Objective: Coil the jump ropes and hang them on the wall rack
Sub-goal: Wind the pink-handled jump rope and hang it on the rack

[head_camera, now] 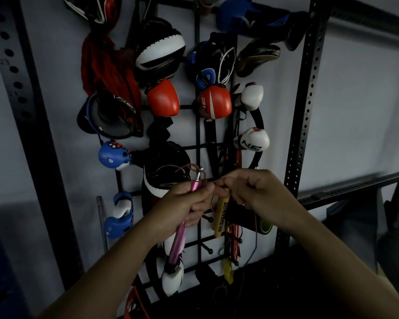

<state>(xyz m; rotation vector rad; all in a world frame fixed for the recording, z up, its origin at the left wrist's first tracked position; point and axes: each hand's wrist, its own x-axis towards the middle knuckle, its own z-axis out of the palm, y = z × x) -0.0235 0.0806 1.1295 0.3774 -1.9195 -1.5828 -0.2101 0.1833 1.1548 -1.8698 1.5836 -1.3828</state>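
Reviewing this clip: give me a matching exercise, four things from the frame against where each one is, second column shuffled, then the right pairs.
Things:
1. pink jump rope handles
2. yellow handle
3. blue glove
4. white glove

Places:
A. on the rack's right side, above the hands
B. hanging from the rack, below the right hand
C. gripped in the left hand
D. on the rack's left edge

Pairs: 1-C, 2-B, 3-D, 4-A

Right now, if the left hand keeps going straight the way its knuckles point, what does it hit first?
Probably the right hand: the left hand, gripping the pink handles, points up and right at it, almost touching. Past that hangs the yellow handle on the wall rack. Depth is unclear in this dim view.
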